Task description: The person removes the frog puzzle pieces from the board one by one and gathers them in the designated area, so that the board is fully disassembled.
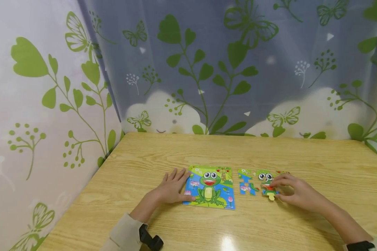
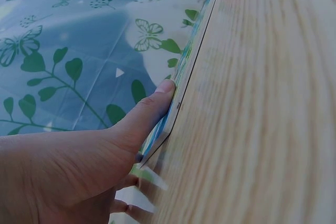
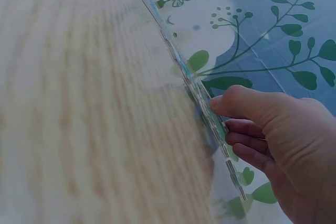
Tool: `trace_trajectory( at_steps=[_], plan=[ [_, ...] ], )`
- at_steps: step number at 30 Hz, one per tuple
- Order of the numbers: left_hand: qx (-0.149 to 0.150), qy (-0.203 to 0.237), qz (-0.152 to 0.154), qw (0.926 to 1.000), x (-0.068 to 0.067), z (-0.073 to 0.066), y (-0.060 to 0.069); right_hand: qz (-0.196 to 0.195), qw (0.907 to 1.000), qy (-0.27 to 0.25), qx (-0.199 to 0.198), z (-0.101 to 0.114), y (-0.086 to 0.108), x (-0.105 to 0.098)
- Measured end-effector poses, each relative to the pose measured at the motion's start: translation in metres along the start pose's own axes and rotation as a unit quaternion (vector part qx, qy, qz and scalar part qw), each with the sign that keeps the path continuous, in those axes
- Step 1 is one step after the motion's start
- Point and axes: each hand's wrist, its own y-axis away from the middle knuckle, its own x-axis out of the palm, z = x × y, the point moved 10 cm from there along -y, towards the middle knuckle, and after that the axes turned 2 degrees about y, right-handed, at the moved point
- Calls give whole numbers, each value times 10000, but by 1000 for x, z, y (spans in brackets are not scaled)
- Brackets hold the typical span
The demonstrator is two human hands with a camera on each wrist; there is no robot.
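Note:
A square frog picture board (image 1: pixel 209 187) lies flat on the table. My left hand (image 1: pixel 172 190) rests along its left side with fingers spread, the thumb on the lower left corner; in the left wrist view that thumb presses the edge of the board (image 2: pixel 184 72). Right of the board are loose frog puzzle pieces, among them a blue one with a pink flower (image 1: pixel 245 188). My right hand (image 1: pixel 298 191) pinches a frog puzzle piece (image 1: pixel 269 191) between thumb and fingers. In the right wrist view, the right hand (image 3: pixel 283 135) is at the pieces' edge, its fingers partly hidden behind them.
The wooden table (image 1: pixel 163 153) meets a patterned curtain (image 1: pixel 188 69) at its back edge, with another patterned curtain (image 1: pixel 50 104) along the left. A further piece (image 1: pixel 282 172) lies beyond the right hand, partly covered by it.

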Motion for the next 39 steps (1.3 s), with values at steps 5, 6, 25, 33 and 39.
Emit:
trace_trajectory(
  at_steps=[5, 6, 25, 33, 39],
  plan=[
    [-5, -15, 8, 10000, 0, 1, 0, 57, 9997, -212, -122, -2, 2, 3],
    [-4, -10, 8, 10000, 0, 0, 0, 74, 9996, -237, -127, -2, 2, 3],
    [16, -10, -14, 10000, 0, 0, 0, 431, 9979, -437, 186, -8, 4, 13],
    [37, 139, 9, 9999, -2, -1, 2, 513, 9973, -474, 242, -8, 4, 14],
    [12, 112, 8, 9999, -2, -2, 2, 560, 9967, -489, 325, -9, 5, 14]
  ],
)
